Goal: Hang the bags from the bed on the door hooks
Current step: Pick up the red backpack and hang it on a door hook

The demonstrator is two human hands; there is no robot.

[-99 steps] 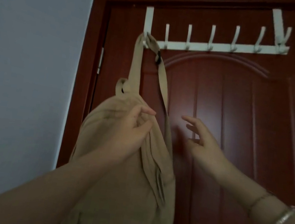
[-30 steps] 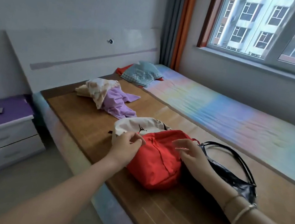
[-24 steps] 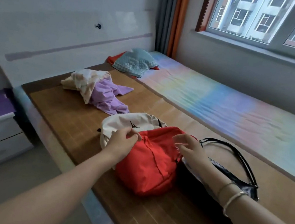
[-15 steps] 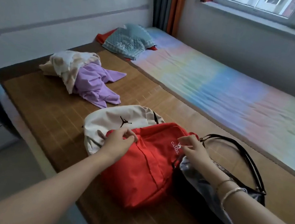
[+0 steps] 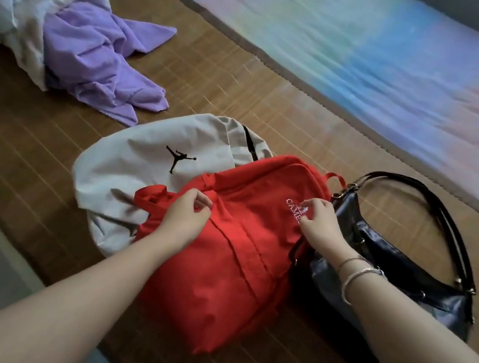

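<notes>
At frame centre, on the bed, a red bag is pinched by the left hand and right hand, between a cream bag and black bag. Pickup seems under way; its loop must be found next.

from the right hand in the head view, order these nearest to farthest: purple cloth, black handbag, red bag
1. red bag, under the right hand
2. black handbag, just right of it
3. purple cloth, far upper left
</notes>
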